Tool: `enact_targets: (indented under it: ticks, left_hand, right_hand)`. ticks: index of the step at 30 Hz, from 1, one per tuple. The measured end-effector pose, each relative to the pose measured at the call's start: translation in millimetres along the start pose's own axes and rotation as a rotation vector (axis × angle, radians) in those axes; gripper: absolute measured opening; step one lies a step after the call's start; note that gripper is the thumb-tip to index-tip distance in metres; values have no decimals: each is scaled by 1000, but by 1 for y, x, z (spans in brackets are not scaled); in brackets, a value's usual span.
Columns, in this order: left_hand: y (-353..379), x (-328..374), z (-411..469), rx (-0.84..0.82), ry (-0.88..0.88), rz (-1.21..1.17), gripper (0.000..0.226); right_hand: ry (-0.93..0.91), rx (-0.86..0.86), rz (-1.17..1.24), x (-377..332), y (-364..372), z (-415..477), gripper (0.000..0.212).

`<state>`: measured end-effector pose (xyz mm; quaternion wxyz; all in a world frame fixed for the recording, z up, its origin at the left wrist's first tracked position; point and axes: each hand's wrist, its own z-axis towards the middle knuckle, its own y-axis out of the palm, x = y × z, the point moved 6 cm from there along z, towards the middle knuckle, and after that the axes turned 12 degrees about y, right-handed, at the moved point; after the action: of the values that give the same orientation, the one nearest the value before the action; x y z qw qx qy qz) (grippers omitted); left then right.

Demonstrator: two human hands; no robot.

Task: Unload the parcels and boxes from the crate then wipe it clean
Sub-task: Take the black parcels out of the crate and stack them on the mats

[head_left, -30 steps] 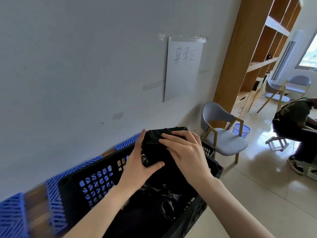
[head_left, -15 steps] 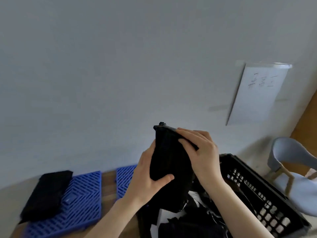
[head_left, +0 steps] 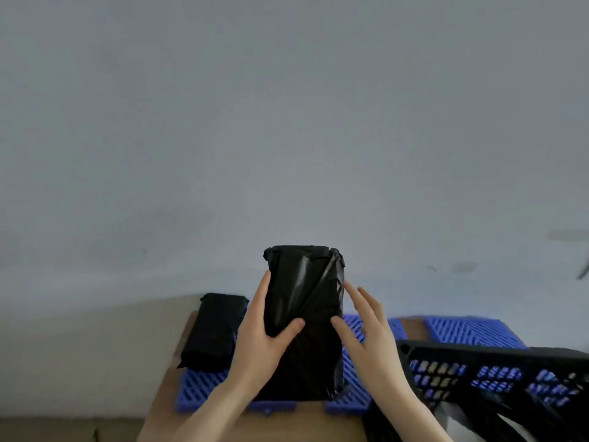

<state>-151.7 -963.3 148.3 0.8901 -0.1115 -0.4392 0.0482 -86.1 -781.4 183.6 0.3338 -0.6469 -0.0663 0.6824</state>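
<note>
Single head view looks forward and down, close above perhaps a wall-side platform [head_left: 255, 422]

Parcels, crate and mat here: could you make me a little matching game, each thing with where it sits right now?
Things:
1. held black parcel
2. second black parcel
3. black crate
4. blue mat

Places:
A. lying at the left, by the wall
B. at the right edge
C. between the left hand and right hand
D. flat under the parcels

Pairs: 1-C, 2-A, 3-B, 4-D
</note>
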Motion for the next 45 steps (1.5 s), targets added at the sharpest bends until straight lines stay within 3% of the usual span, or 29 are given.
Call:
enact_targets:
  ticks: [6,17,27,40,45]
  left_hand:
    - [-72,-100,10,9,-136,64,85]
    - [-135,-251,1,-206,-280,139,94]
    - [-120,-322,-6,-369,-391,182,75]
    - [-102,-363,28,-405,-427,185,74]
    - [-113,-342,35,-339,-354,240,71]
  right_hand:
    - [130,-220,60,9,143,18,76]
    - [388,-262,7,37,297,68,76]
    - [523,-284,-56,67,359,81,67]
    - [509,-256,-62,80,379,119,51]
    - [446,-218,-138,76,372,120,50]
